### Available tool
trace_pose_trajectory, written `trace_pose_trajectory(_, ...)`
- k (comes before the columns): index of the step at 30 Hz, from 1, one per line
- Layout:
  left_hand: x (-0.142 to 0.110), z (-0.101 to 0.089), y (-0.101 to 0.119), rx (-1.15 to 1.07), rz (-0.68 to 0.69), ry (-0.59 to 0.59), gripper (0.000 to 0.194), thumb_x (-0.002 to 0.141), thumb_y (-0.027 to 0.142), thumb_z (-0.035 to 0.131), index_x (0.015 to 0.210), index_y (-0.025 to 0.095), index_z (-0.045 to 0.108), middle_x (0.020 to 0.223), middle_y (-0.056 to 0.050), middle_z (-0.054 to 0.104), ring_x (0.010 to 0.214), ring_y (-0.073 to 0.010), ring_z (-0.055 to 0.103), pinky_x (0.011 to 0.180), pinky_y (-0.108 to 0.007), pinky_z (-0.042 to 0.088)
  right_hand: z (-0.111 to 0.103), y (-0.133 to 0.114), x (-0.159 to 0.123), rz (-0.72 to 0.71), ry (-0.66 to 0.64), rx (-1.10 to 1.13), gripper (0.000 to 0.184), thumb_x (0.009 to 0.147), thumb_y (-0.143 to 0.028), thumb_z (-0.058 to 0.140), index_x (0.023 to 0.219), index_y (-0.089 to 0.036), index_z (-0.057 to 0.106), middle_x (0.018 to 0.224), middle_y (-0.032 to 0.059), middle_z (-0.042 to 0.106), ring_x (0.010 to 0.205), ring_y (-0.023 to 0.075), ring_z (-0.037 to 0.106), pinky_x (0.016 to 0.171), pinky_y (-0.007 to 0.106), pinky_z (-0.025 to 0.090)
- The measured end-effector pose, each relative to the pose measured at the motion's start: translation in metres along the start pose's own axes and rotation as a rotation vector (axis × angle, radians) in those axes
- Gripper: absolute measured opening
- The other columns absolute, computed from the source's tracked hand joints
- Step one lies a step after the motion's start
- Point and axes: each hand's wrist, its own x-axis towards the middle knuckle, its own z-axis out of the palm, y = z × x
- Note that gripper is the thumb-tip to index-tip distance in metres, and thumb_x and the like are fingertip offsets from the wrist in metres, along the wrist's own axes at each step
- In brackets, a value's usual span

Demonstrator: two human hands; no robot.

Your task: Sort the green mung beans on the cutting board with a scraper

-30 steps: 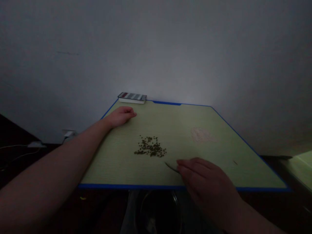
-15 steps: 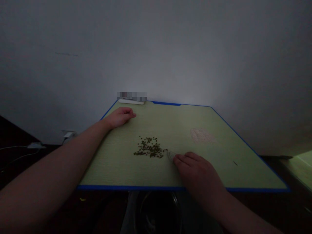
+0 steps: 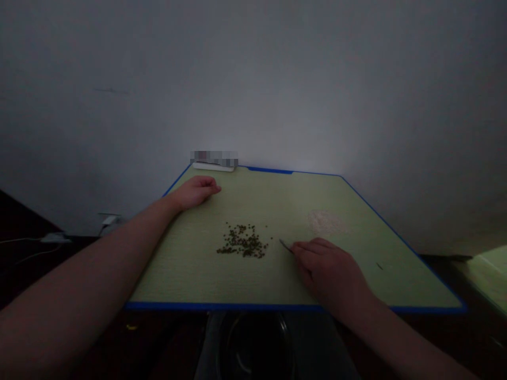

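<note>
My right hand [image 3: 330,266] is closed on a small thin tool with a pale tip [image 3: 285,245]; its exact kind does not show. The tip points left, just off the right edge of a scattered heap of small dark greenish-brown seeds or beans [image 3: 243,241]. A few single seeds lie apart between heap and tip. My left hand [image 3: 198,191] rests on the far left of the green tabletop [image 3: 190,279], loosely curled into a fist, with nothing visible in it. Beyond my right hand lies a flat pale patch of fine grains [image 3: 327,221].
A white flat object [image 3: 214,167], partly blurred out, lies at the table's back left corner. Blue edging [image 3: 222,306] borders the tabletop. A small dark sliver [image 3: 379,266] lies at right. Below the front edge is a dark round vessel [image 3: 256,345]. A wall [image 3: 269,89] stands behind.
My right hand has drawn back slightly to the right with the tool, away from the heap. A few seeds now lie separate near its tip. My left hand has stayed put.
</note>
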Motion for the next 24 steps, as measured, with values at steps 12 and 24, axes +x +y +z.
trace_pose_trajectory(12, 0.001, 0.000, 0.001, 0.026, 0.033, 0.011, 0.029, 0.071, 0.042, 0.053, 0.058, 0.018, 0.043, 0.045, 0.006, 0.036, 0.041, -0.0064, 0.031, 0.044, -0.023, 0.025, -0.006, 0.025, 0.031, 0.204, -0.178, -0.205, 0.025, 0.083, -0.014, 0.041, 0.072, -0.017, 0.064, 0.070, 0.0081, 0.065, 0.068, 0.0199, 0.059, 0.060, 0.030, 0.039)
trace_pose_trajectory(24, -0.002, 0.000, 0.004, 0.022, 0.026, 0.011, 0.029, 0.070, 0.041, 0.053, 0.057, 0.018, 0.041, 0.044, 0.006, 0.035, 0.041, -0.0067, 0.031, 0.043, -0.023, 0.024, -0.003, 0.051, 0.068, 0.258, -0.250, -0.252, 0.022, 0.077, -0.013, 0.043, 0.087, -0.016, 0.062, 0.075, 0.0107, 0.065, 0.065, 0.0204, 0.059, 0.055, 0.029, 0.035)
